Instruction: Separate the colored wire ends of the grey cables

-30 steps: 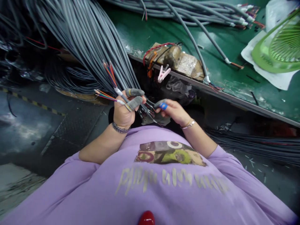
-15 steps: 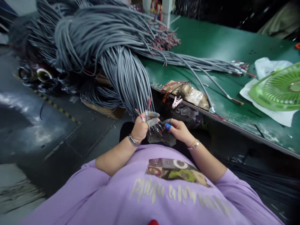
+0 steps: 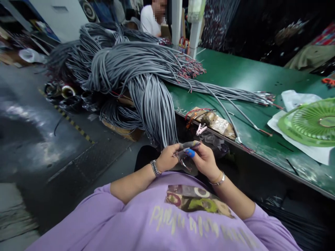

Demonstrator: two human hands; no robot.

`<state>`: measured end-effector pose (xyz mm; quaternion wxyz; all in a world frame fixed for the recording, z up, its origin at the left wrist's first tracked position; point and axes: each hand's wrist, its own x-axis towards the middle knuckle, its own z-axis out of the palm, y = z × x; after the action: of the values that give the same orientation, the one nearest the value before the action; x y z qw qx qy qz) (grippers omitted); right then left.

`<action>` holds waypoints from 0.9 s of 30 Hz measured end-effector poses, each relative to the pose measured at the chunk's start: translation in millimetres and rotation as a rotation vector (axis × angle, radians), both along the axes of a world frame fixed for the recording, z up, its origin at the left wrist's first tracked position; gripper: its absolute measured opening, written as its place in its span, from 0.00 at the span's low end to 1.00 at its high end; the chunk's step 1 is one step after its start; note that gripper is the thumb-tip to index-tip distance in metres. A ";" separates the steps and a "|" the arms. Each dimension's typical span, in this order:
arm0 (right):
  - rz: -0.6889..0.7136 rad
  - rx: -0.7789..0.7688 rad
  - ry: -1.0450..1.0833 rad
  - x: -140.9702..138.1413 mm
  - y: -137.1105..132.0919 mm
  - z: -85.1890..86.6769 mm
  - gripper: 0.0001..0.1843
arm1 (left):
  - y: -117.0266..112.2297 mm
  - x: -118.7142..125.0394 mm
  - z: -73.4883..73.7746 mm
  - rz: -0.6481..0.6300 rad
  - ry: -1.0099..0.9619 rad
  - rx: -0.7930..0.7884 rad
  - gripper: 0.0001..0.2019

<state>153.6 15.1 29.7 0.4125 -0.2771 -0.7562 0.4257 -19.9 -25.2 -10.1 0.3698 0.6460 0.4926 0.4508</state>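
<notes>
A thick bundle of grey cables (image 3: 154, 101) hangs from the green table's edge toward my lap. My left hand (image 3: 169, 157) is closed around the ends of a few of these cables, with a grey cover on a finger. My right hand (image 3: 204, 159), with a blue fingertip cover, pinches the thin coloured wires at the same cable ends. The two hands touch just below the hanging bundle. The stripped wire tips are mostly hidden between my fingers.
The green table (image 3: 235, 73) carries more grey cables (image 3: 225, 92), a taped brown block with red wires (image 3: 213, 122), a pink clip (image 3: 201, 129) and a green fan grille (image 3: 311, 122) on white paper. Another person (image 3: 151, 17) sits at the far end. Cable coils lie on the dark floor (image 3: 65, 92).
My view has lifted, showing more of the table and the room. My left hand has closed in beside the right one, and the coloured wire ends it held up are no longer splayed.
</notes>
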 end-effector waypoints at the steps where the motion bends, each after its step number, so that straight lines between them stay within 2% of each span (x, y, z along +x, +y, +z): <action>1: -0.016 -0.032 0.018 4.8 -0.1 -1.2 0.08 | -2.2 -1.3 1.6 -0.022 0.064 0.056 0.15; 5: -0.134 -0.149 0.116 28.5 -0.6 -5.7 0.08 | -12.2 -5.0 8.2 -0.112 0.196 0.362 0.25; 7: -0.190 -0.169 0.147 40.8 -0.7 -8.3 0.08 | -18.2 -5.6 9.2 -0.127 0.183 0.444 0.27; 9: -0.227 -0.171 0.172 51.9 -0.3 -11.4 0.09 | -24.8 -6.1 9.3 -0.078 0.106 0.409 0.23; 12: -0.243 -0.144 0.182 62.6 1.4 -14.2 0.09 | -33.5 -7.9 12.6 0.093 -0.112 0.194 0.15; 14: -0.202 -0.079 0.119 62.4 2.9 -13.0 0.08 | -35.2 -9.9 18.8 0.193 -0.251 0.086 0.13; 16: -0.090 0.017 0.004 54.9 4.0 -10.2 0.08 | -31.9 -10.8 27.0 0.219 -0.327 0.037 0.13; 19: 0.120 0.085 -0.104 34.7 4.2 -8.0 0.08 | -19.1 -6.8 35.8 0.114 -0.294 0.010 0.15; 21: 0.179 0.066 -0.084 22.4 3.6 -10.3 0.08 | -9.9 -1.0 36.1 0.000 -0.186 0.041 0.15; 24: 0.134 0.017 -0.023 16.7 2.0 -16.5 0.08 | -2.2 6.3 29.2 -0.104 -0.052 0.087 0.17; 27: -0.025 -0.080 0.061 24.2 -0.8 -17.7 0.07 | -2.0 8.4 20.2 -0.177 -0.022 0.096 0.23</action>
<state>177.8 14.3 11.9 0.4292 -0.2896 -0.7221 0.4588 -11.6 -27.2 10.1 0.3823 0.6991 0.4074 0.4463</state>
